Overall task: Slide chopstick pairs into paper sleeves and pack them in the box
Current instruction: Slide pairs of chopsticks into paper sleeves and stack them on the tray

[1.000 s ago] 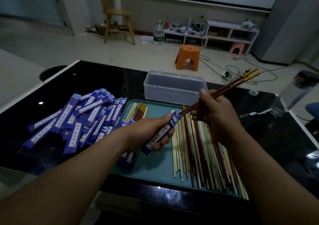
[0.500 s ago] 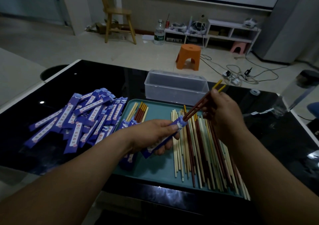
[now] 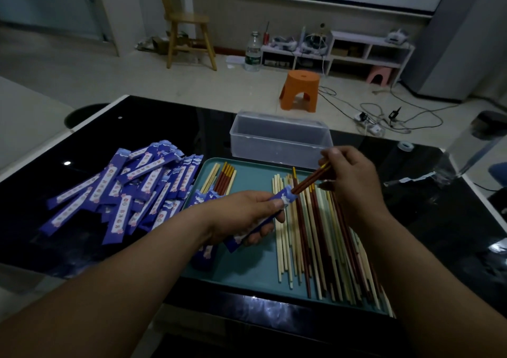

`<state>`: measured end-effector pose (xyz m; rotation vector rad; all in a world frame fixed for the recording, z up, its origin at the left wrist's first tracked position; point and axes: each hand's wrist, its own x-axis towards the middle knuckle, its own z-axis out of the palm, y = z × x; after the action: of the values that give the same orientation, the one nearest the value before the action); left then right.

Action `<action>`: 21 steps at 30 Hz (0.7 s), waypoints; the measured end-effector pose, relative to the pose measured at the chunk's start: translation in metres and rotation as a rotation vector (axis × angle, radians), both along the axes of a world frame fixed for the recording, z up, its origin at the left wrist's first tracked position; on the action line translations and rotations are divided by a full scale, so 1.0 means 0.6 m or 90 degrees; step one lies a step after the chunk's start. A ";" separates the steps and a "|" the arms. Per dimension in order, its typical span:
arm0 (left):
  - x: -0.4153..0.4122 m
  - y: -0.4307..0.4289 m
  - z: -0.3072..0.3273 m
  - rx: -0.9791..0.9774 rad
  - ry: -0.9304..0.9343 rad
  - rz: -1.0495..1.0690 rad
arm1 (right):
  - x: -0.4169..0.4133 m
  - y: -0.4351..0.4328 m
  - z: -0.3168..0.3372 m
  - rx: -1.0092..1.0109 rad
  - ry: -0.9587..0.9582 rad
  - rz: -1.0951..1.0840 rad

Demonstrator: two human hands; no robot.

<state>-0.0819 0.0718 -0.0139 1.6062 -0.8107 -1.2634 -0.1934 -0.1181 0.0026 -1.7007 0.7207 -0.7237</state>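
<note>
Chopsticks, a dark red pair with yellow tips (image 3: pixel 310 179), slant up to the right between the two hands, with their lower ends inside the mouth of a purple paper sleeve (image 3: pixel 285 196). The left hand (image 3: pixel 244 215) grips that sleeve, thumb on top near the mouth and fingers curled beneath. The right hand (image 3: pixel 354 184) pinches the pair at its yellow-tipped upper end.

Both hands hover over a teal tray (image 3: pixel 247 272) at the near edge of a glossy black table (image 3: pixel 164 127). Loose chopsticks (image 3: pixel 315 248), pale and dark red mixed, lie in a rough row along the tray's right half, running from its far edge to its near edge. A smaller bunch (image 3: pixel 222 178) lies at the tray's far left corner, and a few purple sleeves (image 3: pixel 204 253) lie along its left edge, partly under the left wrist.

Left of the tray — spread over the table's left side — sits a heap of purple sleeves (image 3: pixel 131 187). A clear plastic box (image 3: pixel 277 140) stands open just beyond the tray's far edge. An orange stool (image 3: pixel 300 88) stands on the floor past the table.
</note>
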 end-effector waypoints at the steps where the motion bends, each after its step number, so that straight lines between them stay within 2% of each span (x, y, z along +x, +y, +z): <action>1: 0.000 -0.002 0.000 -0.005 0.000 0.008 | 0.001 0.003 -0.002 -0.006 0.008 0.005; 4: 0.000 -0.003 0.002 -0.012 0.003 0.018 | 0.007 0.007 -0.003 -0.005 0.011 0.006; 10: 0.011 0.005 -0.007 0.010 -0.018 0.040 | 0.019 0.023 -0.014 0.006 0.067 0.106; 14: 0.009 0.000 -0.016 -0.002 -0.004 0.105 | 0.026 0.031 -0.017 0.016 0.106 0.172; 16: 0.012 -0.007 -0.014 -0.004 -0.082 0.175 | 0.032 0.043 -0.022 0.000 0.120 0.159; 19: 0.037 0.002 -0.008 0.041 -0.364 0.265 | 0.036 0.049 -0.025 -0.042 0.128 0.105; 21: 0.060 0.015 -0.016 0.068 -0.458 0.296 | 0.035 0.049 -0.030 -0.026 0.147 0.109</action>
<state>-0.0457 0.0806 -0.0235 2.2141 -0.7239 -0.3904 -0.1721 -0.0888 -0.0152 -1.8772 0.7118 -0.4304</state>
